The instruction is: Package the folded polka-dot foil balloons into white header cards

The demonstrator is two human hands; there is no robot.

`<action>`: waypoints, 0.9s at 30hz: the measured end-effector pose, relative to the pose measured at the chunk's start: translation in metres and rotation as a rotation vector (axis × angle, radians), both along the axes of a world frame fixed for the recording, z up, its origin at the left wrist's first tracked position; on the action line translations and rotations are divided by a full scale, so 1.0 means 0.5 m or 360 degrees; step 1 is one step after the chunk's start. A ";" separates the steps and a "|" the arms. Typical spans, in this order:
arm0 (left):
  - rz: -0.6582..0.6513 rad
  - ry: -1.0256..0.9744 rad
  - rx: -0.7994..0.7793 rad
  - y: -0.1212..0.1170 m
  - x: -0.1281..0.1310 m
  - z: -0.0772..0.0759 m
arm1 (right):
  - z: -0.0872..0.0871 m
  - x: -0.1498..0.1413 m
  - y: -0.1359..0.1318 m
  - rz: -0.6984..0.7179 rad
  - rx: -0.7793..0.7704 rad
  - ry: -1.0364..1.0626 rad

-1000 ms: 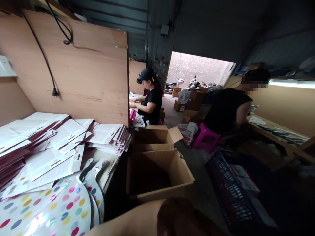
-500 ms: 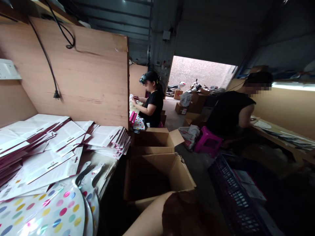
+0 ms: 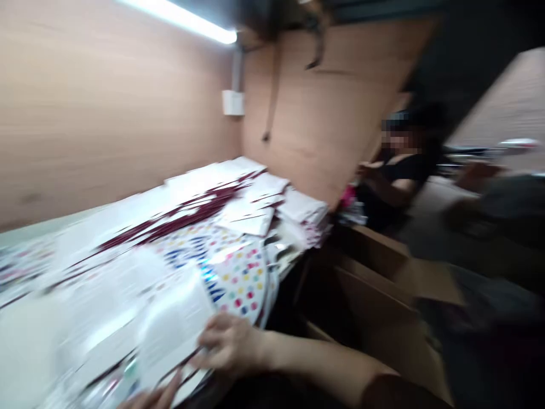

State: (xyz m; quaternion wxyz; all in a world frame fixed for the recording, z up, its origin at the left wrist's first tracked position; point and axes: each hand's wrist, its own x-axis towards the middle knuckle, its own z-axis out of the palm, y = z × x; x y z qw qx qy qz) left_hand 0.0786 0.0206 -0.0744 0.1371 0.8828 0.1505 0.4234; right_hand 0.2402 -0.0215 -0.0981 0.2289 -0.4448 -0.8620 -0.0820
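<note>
The whole view is tilted and blurred. My right hand [image 3: 230, 343] grips the edge of a white printed sheet [image 3: 170, 329], which lies over a round foil piece with coloured dots [image 3: 240, 278]. At the bottom edge, my left hand [image 3: 151, 397] is cut off by the frame, with its fingers at the sheet's lower edge. Its grip is hard to make out. Beyond the foil lies a spread of white sheets with maroon edges [image 3: 221, 199].
An open cardboard box [image 3: 370, 267] stands right of the bench, below a wooden panel [image 3: 323, 96]. A co-worker [image 3: 395, 182] sits beyond it, and a blurred arm [image 3: 477, 193] shows at far right. A strip light [image 3: 183, 20] runs along the wall.
The view has swung left and tilted sharply. Both my hands have come into view, and a white sheet now lies raised over the dotted foil.
</note>
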 end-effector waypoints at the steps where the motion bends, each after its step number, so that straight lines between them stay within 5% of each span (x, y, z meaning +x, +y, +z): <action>1: 0.0146 0.0076 0.0005 0.004 -0.044 -0.014 | -0.012 -0.005 0.002 -0.0079 0.0008 0.0149; 6: 0.0455 0.0298 -0.0158 0.008 -0.151 -0.074 | -0.029 -0.004 0.000 -0.0026 -0.0270 0.0697; 10: 0.0669 0.0265 -0.0611 0.005 -0.126 -0.076 | -0.012 -0.022 -0.008 -0.0355 -0.0642 0.0976; 17: 0.1391 0.0344 -0.0953 0.004 -0.092 -0.048 | -0.010 -0.058 0.020 -0.0772 -0.0762 0.1177; 22: 0.1496 0.0613 -0.1154 0.019 -0.094 -0.020 | -0.010 -0.017 0.010 -0.0753 -0.0709 0.1244; 27: 0.1341 0.0462 -0.1215 0.012 -0.109 -0.027 | 0.008 0.100 -0.036 -0.1212 -0.0164 0.0886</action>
